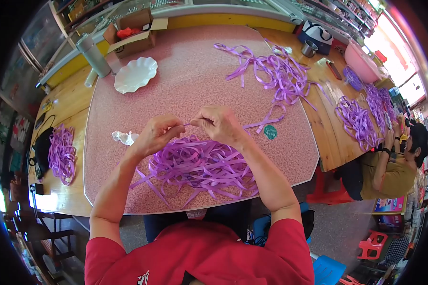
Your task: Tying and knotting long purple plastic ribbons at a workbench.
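My left hand [158, 135] and my right hand [219, 124] meet above a heap of purple ribbon strips [199, 166] on the pink speckled tabletop [185, 80]. Both hands pinch the same thin purple ribbon strip [187, 125] between fingertips, stretched short between them. A longer ribbon tail [266, 121] trails off to the right from under my right hand. A second loose heap of purple ribbon [276, 71] lies at the table's far right.
A white scalloped plate [135, 74], a grey bottle [93, 55] and an open cardboard box [134, 33] stand at the far left. A crumpled white scrap [123, 137] lies beside my left hand. More ribbon piles [61, 153] sit on wooden benches. Another person [390, 166] sits at right.
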`<control>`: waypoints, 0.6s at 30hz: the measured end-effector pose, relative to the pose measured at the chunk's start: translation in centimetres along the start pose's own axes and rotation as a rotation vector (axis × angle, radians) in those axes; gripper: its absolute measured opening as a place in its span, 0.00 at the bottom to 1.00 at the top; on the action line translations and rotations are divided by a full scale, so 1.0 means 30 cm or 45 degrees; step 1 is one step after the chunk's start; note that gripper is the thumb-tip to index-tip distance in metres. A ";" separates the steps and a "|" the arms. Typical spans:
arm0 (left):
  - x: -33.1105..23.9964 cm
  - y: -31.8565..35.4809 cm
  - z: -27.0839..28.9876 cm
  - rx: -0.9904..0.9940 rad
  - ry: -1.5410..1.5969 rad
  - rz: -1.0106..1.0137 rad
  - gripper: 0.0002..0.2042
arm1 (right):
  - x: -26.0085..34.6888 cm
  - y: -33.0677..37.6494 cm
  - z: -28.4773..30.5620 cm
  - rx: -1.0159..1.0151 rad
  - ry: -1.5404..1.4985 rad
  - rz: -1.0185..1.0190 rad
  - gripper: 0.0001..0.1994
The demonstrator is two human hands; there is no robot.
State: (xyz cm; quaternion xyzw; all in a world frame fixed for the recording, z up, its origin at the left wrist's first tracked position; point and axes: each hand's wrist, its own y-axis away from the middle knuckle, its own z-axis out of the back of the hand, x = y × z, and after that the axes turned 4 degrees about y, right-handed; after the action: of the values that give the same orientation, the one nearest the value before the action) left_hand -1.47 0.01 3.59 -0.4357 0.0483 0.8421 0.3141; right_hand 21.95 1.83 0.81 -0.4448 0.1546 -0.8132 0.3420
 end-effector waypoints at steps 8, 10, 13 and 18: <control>-0.016 -0.028 -0.115 -0.298 0.260 -0.160 0.10 | 0.234 -0.063 0.065 -0.087 -0.402 0.041 0.02; -0.028 -0.095 -0.191 -0.099 0.590 -0.239 0.13 | 0.304 -0.095 0.116 -0.115 -0.520 0.085 0.03; -0.114 -0.190 -0.197 0.025 0.334 -0.527 0.15 | 0.414 -0.103 0.282 -0.379 -0.705 -0.050 0.06; -0.168 -0.127 -0.090 0.177 0.663 -0.113 0.15 | 0.344 0.020 0.649 -0.777 -0.893 -0.057 0.11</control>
State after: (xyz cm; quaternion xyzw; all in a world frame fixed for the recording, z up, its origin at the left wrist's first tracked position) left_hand 4.74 -0.37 6.50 -0.6167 0.1660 0.6817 0.3569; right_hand 34.52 -4.73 17.67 -0.7766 0.2522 -0.5381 0.2093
